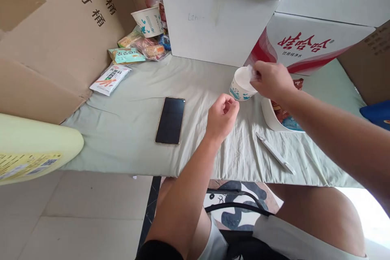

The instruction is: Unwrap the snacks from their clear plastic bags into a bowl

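Note:
My right hand is closed in a pinch on a small white scrap held over the mouth of a white paper cup with blue print. The cup stands on the pale green sheet. My left hand hovers just left of the cup, fingers curled loosely with nothing visible in them. A white bowl holding snack packets sits under my right wrist.
A black phone lies face up on the sheet. A white pen-like tool lies near the front edge. Snack packets and a second paper cup sit at the back left. White boxes and cardboard surround the area.

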Motion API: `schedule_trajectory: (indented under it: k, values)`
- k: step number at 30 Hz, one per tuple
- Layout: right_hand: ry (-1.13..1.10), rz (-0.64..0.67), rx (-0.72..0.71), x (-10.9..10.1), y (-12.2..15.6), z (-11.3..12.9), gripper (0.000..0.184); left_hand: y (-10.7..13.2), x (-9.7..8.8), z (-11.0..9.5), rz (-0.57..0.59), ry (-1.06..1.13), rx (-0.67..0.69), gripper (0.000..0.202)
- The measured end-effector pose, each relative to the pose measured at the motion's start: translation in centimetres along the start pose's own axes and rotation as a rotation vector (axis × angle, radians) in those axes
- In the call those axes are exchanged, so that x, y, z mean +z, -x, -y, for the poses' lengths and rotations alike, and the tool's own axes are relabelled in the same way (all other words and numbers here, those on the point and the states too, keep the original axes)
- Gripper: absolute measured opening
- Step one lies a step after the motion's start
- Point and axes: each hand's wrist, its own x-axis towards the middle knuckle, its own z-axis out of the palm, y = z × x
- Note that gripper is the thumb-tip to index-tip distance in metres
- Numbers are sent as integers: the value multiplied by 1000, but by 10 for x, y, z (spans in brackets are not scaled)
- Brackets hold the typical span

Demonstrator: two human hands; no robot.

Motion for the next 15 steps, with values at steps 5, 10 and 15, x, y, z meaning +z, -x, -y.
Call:
schedule_trajectory:
  k: [5, 10, 15]
  values:
    - [328, 591, 164, 21, -41, 28, 12, -1, -6, -4, -43, 48, -40, 14]
    - [264, 916, 123, 15, -52, 39, 12, 3, -8, -11, -63, 65, -84, 11]
    - [162, 775, 112, -6, -66, 47, 9, 8, -13, -13, -70, 60, -90, 10]
